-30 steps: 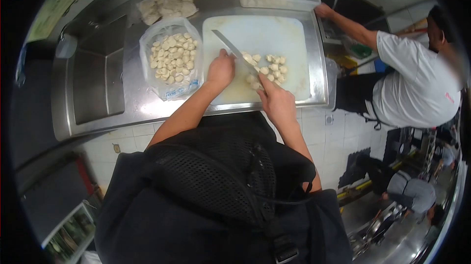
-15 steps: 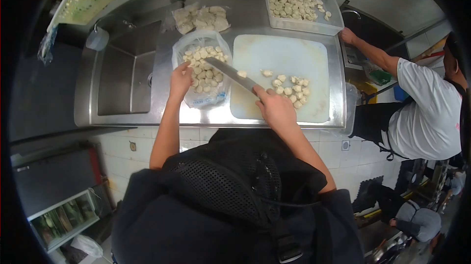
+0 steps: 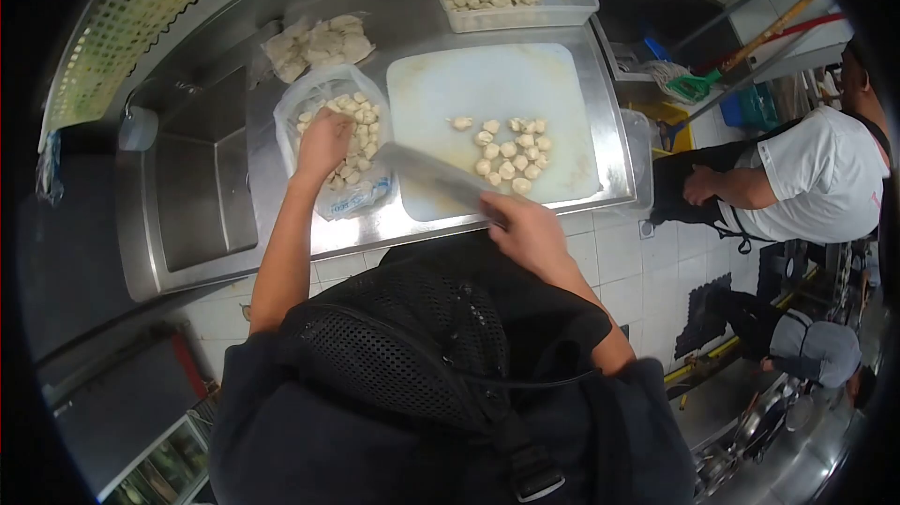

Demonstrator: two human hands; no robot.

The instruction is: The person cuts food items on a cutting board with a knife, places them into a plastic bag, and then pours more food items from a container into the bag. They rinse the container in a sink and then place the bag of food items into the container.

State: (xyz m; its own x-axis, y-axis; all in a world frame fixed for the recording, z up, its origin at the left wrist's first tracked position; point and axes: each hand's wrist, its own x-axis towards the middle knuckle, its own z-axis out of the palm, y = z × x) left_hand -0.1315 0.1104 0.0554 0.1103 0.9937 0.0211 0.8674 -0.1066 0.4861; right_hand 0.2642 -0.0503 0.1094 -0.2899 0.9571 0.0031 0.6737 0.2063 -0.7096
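Observation:
My left hand (image 3: 324, 141) is over the clear plastic bag (image 3: 289, 119), among several round pale dough-like pieces (image 3: 364, 111). Its fingers point down and are partly hidden, so their grip does not show. In my right hand (image 3: 527, 235) is the handle of a wide knife (image 3: 436, 177); the blade is blurred and reaches left across the front left corner of the white cutting board (image 3: 478, 78). Several pale pieces (image 3: 508, 150) lie on the board's right half, and a single one (image 3: 461, 122) lies apart at their left.
Behind the board stands a clear plastic tub (image 3: 591, 4) of similar pieces. A second bag (image 3: 319, 44) lies behind the open one. Left is a steel sink (image 3: 208, 191). One person (image 3: 816, 177) stands at the right; another person (image 3: 816, 346) is farther off, lower right.
The view has shifted and turned. My left hand has moved further over the bag's pieces. The knife has drawn away from the bag's contents toward me, and the nearby person's arm has left the tub's side.

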